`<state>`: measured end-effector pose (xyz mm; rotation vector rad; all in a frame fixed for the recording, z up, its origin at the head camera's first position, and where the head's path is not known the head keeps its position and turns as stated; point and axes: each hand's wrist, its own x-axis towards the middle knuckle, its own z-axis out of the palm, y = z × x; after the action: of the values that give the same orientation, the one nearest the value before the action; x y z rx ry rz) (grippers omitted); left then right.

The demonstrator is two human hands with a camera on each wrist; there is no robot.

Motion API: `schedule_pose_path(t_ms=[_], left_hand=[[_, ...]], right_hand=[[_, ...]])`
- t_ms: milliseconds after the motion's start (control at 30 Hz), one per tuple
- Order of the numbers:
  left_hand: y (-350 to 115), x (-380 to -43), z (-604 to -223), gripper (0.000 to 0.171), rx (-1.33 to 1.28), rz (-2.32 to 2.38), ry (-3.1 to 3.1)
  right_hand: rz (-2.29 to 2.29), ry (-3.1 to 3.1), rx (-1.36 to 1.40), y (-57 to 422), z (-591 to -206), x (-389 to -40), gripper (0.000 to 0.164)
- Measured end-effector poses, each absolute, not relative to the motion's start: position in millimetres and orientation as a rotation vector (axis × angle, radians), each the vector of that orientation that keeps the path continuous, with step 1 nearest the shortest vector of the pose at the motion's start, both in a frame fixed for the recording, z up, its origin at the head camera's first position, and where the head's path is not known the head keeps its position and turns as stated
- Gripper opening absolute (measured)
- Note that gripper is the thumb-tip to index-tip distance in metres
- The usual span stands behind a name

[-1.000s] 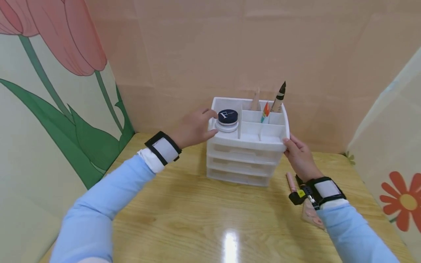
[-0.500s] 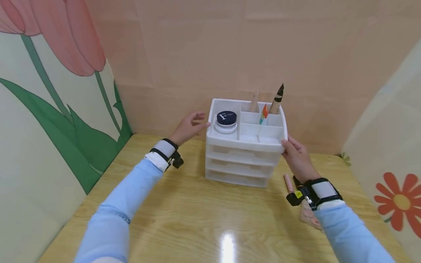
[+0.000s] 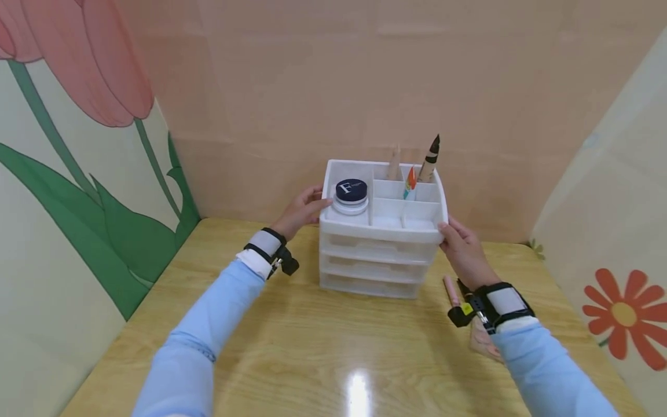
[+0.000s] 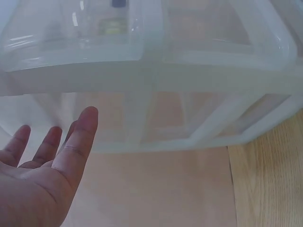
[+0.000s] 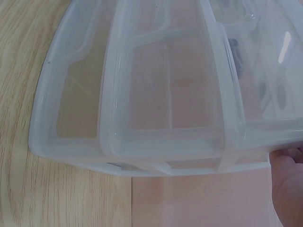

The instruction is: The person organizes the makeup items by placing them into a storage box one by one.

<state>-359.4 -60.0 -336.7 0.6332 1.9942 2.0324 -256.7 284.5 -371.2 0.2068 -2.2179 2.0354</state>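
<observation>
A white drawer organizer [image 3: 380,234] stands on the wooden table, its top divided into compartments. At its left side is my left hand [image 3: 299,214], thumb near the top rim; in the left wrist view the fingers [image 4: 78,146] are extended alongside the clear side wall. My right hand [image 3: 466,255] grips the front right corner, thumb over the rim. A round jar with a dark lid [image 3: 351,189] sits in the left compartment. A black-tipped pointed item [image 3: 429,159], a small orange-and-teal item [image 3: 410,184] and a pale stick [image 3: 394,163] stand in the right compartments.
A pink tube [image 3: 451,291] and a pink flat case [image 3: 484,343] lie on the table [image 3: 292,353] beside the right wrist, partly hidden by it. A peach wall covering [image 3: 271,104] rises behind the organizer, with printed flower sheets on both sides.
My left hand has come away from beside the jar and down to the organizer's left side. The right hand keeps its grip on the corner. The whole view has shifted slightly.
</observation>
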Motion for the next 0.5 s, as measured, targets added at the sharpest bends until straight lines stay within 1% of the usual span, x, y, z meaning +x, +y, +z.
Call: schedule_pose_path(t_ms=[167, 500], left_hand=[[-58.2, -357.8, -339.4, 0.052, 0.63, 2.068, 1.946], [-56.4, -356.8, -344.0, 0.054, 0.653, 2.092, 1.905]], right_hand=[[2.014, -2.233, 0.189, 285.4, -372.1, -254.3, 0.057], [2.046, -2.207, 0.181, 286.9, -369.2, -250.2, 0.061]])
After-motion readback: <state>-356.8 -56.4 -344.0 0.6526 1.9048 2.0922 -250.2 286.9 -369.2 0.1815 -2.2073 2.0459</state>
